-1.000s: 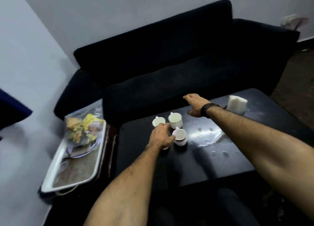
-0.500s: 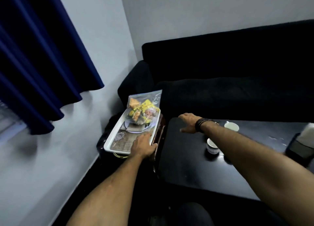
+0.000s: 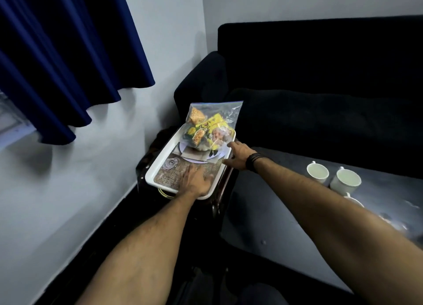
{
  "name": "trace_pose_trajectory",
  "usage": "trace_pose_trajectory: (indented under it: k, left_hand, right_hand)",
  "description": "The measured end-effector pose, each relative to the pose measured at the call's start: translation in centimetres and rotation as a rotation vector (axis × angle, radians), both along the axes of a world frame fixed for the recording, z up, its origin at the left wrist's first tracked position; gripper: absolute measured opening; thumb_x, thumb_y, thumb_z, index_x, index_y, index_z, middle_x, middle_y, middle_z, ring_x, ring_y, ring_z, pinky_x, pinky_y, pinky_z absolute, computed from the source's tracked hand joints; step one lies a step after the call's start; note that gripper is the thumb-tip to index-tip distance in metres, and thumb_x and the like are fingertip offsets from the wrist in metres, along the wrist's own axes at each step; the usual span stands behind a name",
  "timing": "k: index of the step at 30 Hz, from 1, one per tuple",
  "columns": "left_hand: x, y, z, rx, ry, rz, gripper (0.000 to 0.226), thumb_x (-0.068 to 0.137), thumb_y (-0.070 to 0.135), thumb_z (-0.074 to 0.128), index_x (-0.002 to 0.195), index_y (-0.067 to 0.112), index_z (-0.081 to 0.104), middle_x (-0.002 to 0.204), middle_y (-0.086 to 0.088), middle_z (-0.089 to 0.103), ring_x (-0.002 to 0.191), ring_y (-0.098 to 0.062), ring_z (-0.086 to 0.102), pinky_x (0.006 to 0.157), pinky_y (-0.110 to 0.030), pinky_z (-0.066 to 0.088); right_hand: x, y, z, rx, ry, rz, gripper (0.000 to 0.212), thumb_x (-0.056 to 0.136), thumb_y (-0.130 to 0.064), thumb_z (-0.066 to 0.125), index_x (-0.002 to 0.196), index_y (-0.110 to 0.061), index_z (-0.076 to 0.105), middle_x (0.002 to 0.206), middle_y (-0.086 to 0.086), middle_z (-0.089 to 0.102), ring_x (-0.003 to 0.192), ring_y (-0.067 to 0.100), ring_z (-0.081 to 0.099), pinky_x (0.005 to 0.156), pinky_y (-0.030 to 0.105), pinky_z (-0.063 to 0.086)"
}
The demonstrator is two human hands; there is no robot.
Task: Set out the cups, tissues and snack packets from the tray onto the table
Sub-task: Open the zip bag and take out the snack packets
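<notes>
Head view of the reach for the snack packets. The white tray [image 3: 160, 160] rests on a low dark side stand in the corner between the wall and the dark sofa [image 3: 320, 87], just beside the left end of the black tabletop [image 3: 286, 224]. This placement keeps the tray within reach of both arms while leaving the tabletop as the receiving surface.

The clear zip bag of snack packets [image 3: 211, 127] lies at the far end of the tray, partly over a pale plate [image 3: 196, 159], with its sealed top tilted up beyond the tray's far rim. It appears to be the last large item not yet moved.

The left hand [image 3: 196, 181] is spread wide and flat, palm down, over the near end of the tray; it holds nothing. Whether it presses the tray's printed liner or hovers just above it cannot be told because of motion blur. Its position suggests steadying the tray on the narrow stand.

The right hand [image 3: 238, 158], with a dark band at the wrist, is open and empty, fingers extended at the tray's right rim, just beside the bag's lower corner, probably approaching to grasp it.

Two white cups [image 3: 317, 172] [image 3: 345, 181] stand upright and close together on the tabletop, with part of a third [image 3: 353, 200] nearer the camera; the cup portion of the task therefore looks done. No tissues are visible here.
</notes>
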State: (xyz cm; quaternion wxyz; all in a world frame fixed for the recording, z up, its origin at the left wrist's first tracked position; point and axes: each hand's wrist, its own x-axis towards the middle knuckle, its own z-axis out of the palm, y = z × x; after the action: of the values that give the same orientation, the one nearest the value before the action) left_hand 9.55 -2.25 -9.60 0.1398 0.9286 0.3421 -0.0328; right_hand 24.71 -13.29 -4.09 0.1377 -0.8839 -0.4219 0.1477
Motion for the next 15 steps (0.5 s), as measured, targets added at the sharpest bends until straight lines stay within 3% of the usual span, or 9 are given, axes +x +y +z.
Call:
trace_pose_trajectory:
  k: [6,10,15]
  left_hand:
    - [4.5,1.2,-2.9,-0.018,0.062,-0.016,0.076,0.096,0.059,0.031,0.158,0.023,0.004,0.165,-0.011,-0.007,0.153,-0.028,-0.007,0.12,-0.053,-0.002]
    - [5.1,0.9,-5.6,-0.054,0.069,0.066,0.075,0.095,0.063,0.012,0.156,0.025,-0.01,0.163,-0.004,-0.02,0.15,-0.021,-0.021,0.117,-0.053,-0.013]
    - [5.3,1.3,-6.8,-0.032,0.067,0.068,0.075,0.093,0.065,0.008,0.154,0.026,-0.013,0.162,-0.002,-0.023,0.149,-0.02,-0.024,0.114,-0.052,-0.019]
  right_hand:
    - [4.9,3.6,-2.2,0.161,0.143,-0.269,0.071,0.084,-0.042,0.067,0.139,-0.009,0.039,0.139,0.014,0.048,0.125,0.031,0.05,0.101,0.039,0.046]
    - [7.5,5.9,-3.5,0.291,0.269,-0.397,0.068,0.08,-0.041,0.073,0.132,-0.009,0.043,0.133,0.012,0.053,0.119,0.03,0.054,0.094,0.037,0.048]
    - [9.9,8.1,-4.0,0.427,0.45,-0.537,0.09,0.081,-0.043,0.071,0.148,-0.007,0.022,0.148,0.015,0.042,0.132,0.032,0.046,0.1,0.036,0.044]
